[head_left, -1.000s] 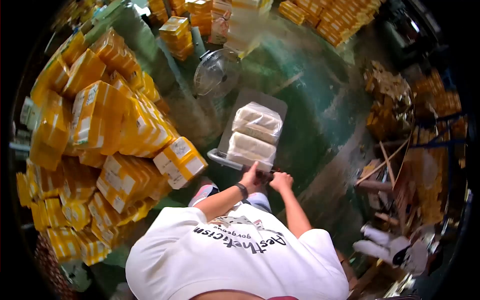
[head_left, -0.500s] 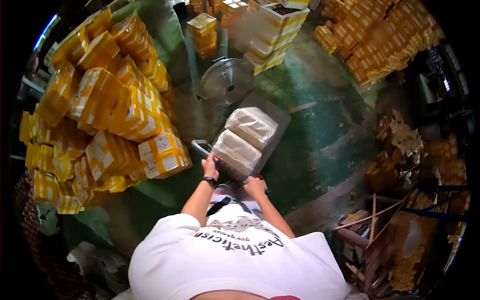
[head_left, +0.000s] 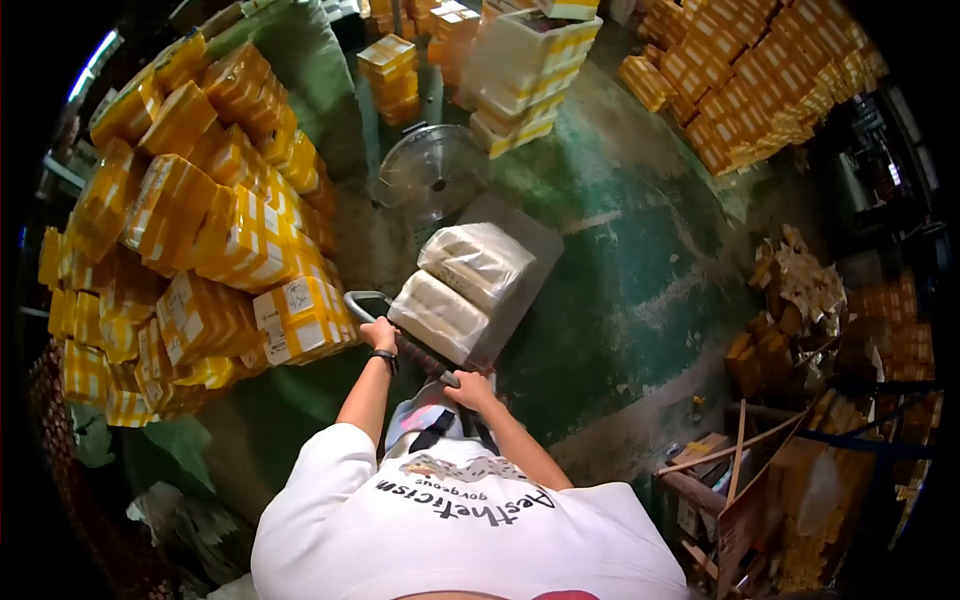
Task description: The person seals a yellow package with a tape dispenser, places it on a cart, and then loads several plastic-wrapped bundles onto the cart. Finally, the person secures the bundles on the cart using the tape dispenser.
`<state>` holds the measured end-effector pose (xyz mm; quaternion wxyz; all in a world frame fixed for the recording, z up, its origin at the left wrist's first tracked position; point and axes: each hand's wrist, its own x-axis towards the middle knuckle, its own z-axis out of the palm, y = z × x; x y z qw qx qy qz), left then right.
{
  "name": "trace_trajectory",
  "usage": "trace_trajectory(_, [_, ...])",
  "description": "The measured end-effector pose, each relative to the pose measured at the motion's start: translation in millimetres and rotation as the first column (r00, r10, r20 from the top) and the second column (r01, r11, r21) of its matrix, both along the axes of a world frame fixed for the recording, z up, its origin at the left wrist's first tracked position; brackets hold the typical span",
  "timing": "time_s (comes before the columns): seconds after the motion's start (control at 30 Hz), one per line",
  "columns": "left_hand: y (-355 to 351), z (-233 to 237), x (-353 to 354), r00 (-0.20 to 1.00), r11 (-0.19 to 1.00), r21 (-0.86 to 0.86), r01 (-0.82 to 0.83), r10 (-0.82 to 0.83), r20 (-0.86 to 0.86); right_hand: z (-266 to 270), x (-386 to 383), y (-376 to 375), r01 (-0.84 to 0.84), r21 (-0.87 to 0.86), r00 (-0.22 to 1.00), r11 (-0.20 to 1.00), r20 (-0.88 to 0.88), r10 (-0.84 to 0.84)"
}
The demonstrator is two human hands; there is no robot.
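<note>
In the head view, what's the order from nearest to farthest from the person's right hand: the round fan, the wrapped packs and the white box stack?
Nearest to the right hand first:
1. Wrapped packs: on the cart, just ahead.
2. Round fan: past them, slightly left.
3. White box stack: beyond the fan, to its right.

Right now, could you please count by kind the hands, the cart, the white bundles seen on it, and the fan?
Hands: 2
Cart: 1
White bundles: 2
Fan: 1
Total: 6
</note>
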<state>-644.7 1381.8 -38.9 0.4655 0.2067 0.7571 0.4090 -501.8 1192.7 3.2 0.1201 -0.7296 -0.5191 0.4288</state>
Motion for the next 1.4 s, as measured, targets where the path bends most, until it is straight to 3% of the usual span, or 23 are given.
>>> trace_trajectory(0.03, [1, 5, 1, 0.998, 1.000, -0.015, -0.010, 0.009, -0.063, -5, 3, 0, -0.028, -0.007, 0.998, 1.000, -0.059, 0.027])
trace_trajectory(0.1, [0, 12, -2, 0.999, 0.998, -0.040, 0.044, -0.045, -0.031, -13, 7, 1, -0.060, -0.015, 0.978, 0.998, -0.201, 0.056])
trace_trajectory(0.13, [-2, 17, -5, 0.997, 0.997, -0.047, 0.066, -0.068, -0.040, -4, 12, 8, -0.123, -0.201, 0.917, 0.972, -0.397, 0.034])
trace_trajectory(0.2, [-4, 12, -10, 0.989, 0.995, 0.002, 0.098, -0.097, -0.108, -19, 13, 16, -0.252, -0.301, 0.803, 0.920, -0.595, 0.025])
trace_trajectory(0.33, [-2, 7, -24, 0.988, 0.989, 0.029, 0.146, -0.144, -0.055, -35, -8, 20, -0.373, -0.401, 0.708, 0.837, -0.706, -0.023])
trace_trajectory(0.43, [2, 6, -34, 0.989, 0.989, 0.014, 0.148, -0.147, -0.030, -36, -27, 20, -0.358, -0.453, 0.701, 0.817, -0.708, -0.085])
trace_trajectory(0.47, [7, 2, -40, 0.986, 0.985, -0.033, 0.167, -0.166, 0.009, -39, -35, 18, -0.322, -0.388, 0.677, 0.863, -0.732, -0.077])
trace_trajectory(0.53, [13, 4, -48, 0.979, 0.978, -0.033, 0.206, -0.205, 0.020, -39, -55, 18, -0.223, -0.515, 0.666, 0.828, -0.701, -0.257])
trace_trajectory(0.67, [41, 11, -58, 0.956, 0.957, 0.012, 0.291, -0.291, 0.035, -32, -93, 30, -0.043, -0.566, 0.568, 0.824, -0.692, -0.445])
trace_trajectory(0.73, [56, 17, -60, 0.927, 0.927, 0.016, 0.375, -0.375, 0.012, -29, -115, 34, 0.126, -0.592, 0.518, 0.796, -0.645, -0.562])
trace_trajectory(0.77, [66, 19, -58, 0.906, 0.906, 0.032, 0.422, -0.421, -0.042, -30, -129, 38, 0.240, -0.533, 0.475, 0.811, -0.665, -0.577])
trace_trajectory(0.8, [76, 26, -57, 0.889, 0.891, -0.004, 0.454, -0.454, -0.057, -33, -139, 43, 0.287, -0.451, 0.505, 0.845, -0.678, -0.534])
trace_trajectory(0.87, [99, -43, -58, 0.808, 0.826, 0.073, 0.558, -0.522, -0.273, -21, -156, 63, 0.369, -0.461, 0.498, 0.807, -0.635, -0.590])
trace_trajectory(0.9, [109, -22, -50, 0.791, 0.805, 0.034, 0.592, -0.572, -0.214, -27, -162, 70, 0.404, -0.445, 0.460, 0.799, -0.657, -0.598])
trace_trajectory(0.97, [127, -16, -33, 0.737, 0.743, 0.089, 0.663, -0.626, -0.255, -35, -174, 87, 0.479, -0.408, 0.405, 0.777, -0.683, -0.608])
trace_trajectory(1.07, [154, -30, 0, 0.581, 0.573, 0.143, 0.807, -0.725, -0.371, -48, -180, 113, 0.540, -0.440, 0.162, 0.717, -0.782, -0.602])
trace_trajectory(1.17, [162, -23, 46, 0.415, 0.442, 0.061, 0.895, -0.775, -0.476, -38, -174, 133, 0.682, -0.368, 0.160, 0.633, -0.769, -0.619])
trace_trajectory(1.2, [158, 2, 62, 0.329, 0.395, -0.016, 0.919, -0.787, -0.522, -23, -168, 138, 0.748, -0.350, 0.144, 0.563, -0.743, -0.654])
trace_trajectory(1.27, [142, 37, 94, 0.254, 0.329, -0.060, 0.942, -0.820, -0.513, -18, -151, 144, 0.805, -0.256, 0.224, 0.535, -0.704, -0.674])
trace_trajectory(1.4, [102, 39, 147, 0.085, 0.135, -0.054, 0.989, -0.841, -0.534, -26, -113, 147, 0.890, -0.128, 0.274, 0.438, -0.618, -0.737])
